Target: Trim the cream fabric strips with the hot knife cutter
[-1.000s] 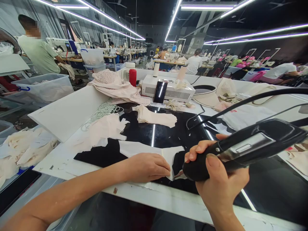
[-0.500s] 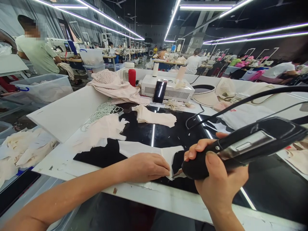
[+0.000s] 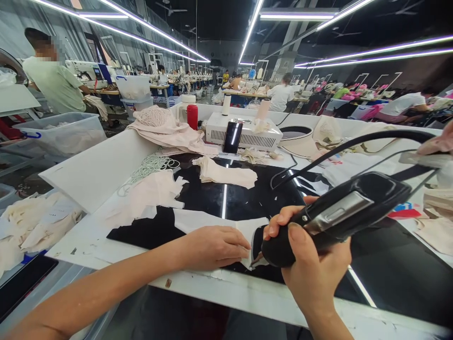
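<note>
A white counter (image 3: 226, 287) carries a glossy black panel (image 3: 382, 264) under strip lights (image 3: 297, 17). At six o'clock the left hand (image 3: 215, 248) lies over flat white cloth (image 3: 198, 219), partly hiding it; whether it pinches is unclear. At three, a co-worker's hand (image 3: 440, 141) is cut off. At four, the right hand (image 3: 311, 262) clasps a rounded, silver-trimmed black tool (image 3: 343, 215).

The white tabletop (image 3: 226, 288) carries a glossy black panel (image 3: 389, 274) beneath the left fingers (image 3: 231, 250), with a white fabric piece (image 3: 205, 220) touching them. Beyond these fingers lie stacked cream pieces (image 3: 230, 174) and, farther back, a vented white box (image 3: 260, 134); beyond and leftward, pale cloth (image 3: 152, 191) and tangled green cord (image 3: 150, 165).
</note>
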`<state>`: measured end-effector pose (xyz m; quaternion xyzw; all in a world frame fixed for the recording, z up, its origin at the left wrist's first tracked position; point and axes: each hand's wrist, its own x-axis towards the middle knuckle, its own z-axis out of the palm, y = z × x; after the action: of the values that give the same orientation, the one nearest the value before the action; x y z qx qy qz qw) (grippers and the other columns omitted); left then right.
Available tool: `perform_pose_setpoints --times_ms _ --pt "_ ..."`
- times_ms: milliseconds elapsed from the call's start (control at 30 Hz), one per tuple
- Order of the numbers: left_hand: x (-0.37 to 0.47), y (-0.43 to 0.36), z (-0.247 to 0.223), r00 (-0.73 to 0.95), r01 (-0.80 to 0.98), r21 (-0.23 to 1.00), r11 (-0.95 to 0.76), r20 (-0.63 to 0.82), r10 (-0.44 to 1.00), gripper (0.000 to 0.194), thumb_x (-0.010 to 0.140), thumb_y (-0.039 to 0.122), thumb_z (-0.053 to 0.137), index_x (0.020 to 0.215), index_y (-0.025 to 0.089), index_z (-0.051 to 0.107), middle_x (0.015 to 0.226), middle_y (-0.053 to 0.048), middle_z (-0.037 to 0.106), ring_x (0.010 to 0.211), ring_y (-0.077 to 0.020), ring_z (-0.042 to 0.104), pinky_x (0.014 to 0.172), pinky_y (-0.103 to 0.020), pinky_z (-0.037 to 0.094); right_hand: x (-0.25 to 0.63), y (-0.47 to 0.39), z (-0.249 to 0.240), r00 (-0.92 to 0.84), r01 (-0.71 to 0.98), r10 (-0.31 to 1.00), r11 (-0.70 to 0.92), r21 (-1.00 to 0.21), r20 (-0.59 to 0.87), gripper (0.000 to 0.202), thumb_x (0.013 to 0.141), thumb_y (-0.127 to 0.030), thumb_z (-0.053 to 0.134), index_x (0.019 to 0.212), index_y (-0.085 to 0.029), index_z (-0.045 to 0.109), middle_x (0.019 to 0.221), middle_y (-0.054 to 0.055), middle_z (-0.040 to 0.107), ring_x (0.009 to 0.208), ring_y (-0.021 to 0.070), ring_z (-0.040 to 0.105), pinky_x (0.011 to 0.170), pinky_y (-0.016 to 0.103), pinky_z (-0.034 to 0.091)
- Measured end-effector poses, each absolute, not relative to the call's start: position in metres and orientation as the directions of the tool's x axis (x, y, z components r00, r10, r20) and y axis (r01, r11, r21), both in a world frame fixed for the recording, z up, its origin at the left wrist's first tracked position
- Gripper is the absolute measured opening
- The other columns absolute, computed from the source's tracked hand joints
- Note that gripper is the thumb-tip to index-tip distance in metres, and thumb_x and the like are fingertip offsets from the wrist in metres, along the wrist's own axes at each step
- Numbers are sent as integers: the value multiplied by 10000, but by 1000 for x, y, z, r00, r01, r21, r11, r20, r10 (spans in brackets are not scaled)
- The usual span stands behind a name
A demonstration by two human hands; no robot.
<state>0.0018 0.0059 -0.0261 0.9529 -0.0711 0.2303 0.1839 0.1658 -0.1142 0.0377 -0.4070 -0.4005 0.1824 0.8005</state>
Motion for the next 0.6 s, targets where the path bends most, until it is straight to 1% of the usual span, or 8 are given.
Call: perform_pose_setpoints --times_ms 100,200,300,367,433,500,600 --pt "0 6 -24 881 -236 304 -923 468 -71 205 1185 209 580 1204 158 778 1255 -112 829 1235 -223 760 1149 -353 598 165 -119 39 575 12 656 590 -807 488 425 940 -324 910 1282 -311 660 870 -31 720 630 173 685 550 309 608" --pt "-6 3 -17 899 -235 303 -924 429 -89 203 1183 220 588 1159 168 783 1182 -90 839 1129 -214 777 1081 -333 615 170 -120 44 554 16 666 593 -805 501 407 943 -332 906 1269 -302 665 863 -26 718 614 178 682 541 323 616" --pt "-17 -4 -7 910 -260 322 -910 396 -120 214 1186 252 600 1123 165 785 1124 -71 843 1028 -209 783 1006 -313 624 184 -115 50 632 76 578 616 -784 516 416 911 -348 924 1238 -287 676 837 -32 705 605 172 669 552 322 611" --pt "-24 -8 0 920 -264 342 -902 371 -128 196 1182 254 612 1141 169 784 1116 -65 844 1009 -204 784 988 -306 625 198 -108 52 678 113 525 616 -779 514 417 894 -371 933 1214 -277 682 832 -38 693 603 170 659 555 323 605" --pt "-26 -10 6 931 -240 343 -908 347 -115 154 1170 232 635 1176 181 780 1117 -63 843 1019 -197 781 995 -304 625 211 -102 50 699 140 500 605 -784 511 420 884 -398 943 1190 -270 685 839 -43 689 611 167 656 572 328 599" --pt "-23 -10 10 931 -224 310 -924 349 -108 134 1160 204 643 1184 180 772 1118 -63 838 1029 -195 775 999 -314 627 221 -97 45 702 156 497 591 -791 510 429 889 -417 948 1190 -268 680 854 -43 698 627 168 660 592 334 598" --pt "-7 -8 10 906 -227 212 -950 404 -126 142 1155 164 620 1151 157 762 1111 -65 828 1017 -194 764 983 -321 630 226 -94 38 689 161 504 593 -789 520 455 903 -427 947 1222 -273 663 872 -45 717 638 168 668 603 335 604"
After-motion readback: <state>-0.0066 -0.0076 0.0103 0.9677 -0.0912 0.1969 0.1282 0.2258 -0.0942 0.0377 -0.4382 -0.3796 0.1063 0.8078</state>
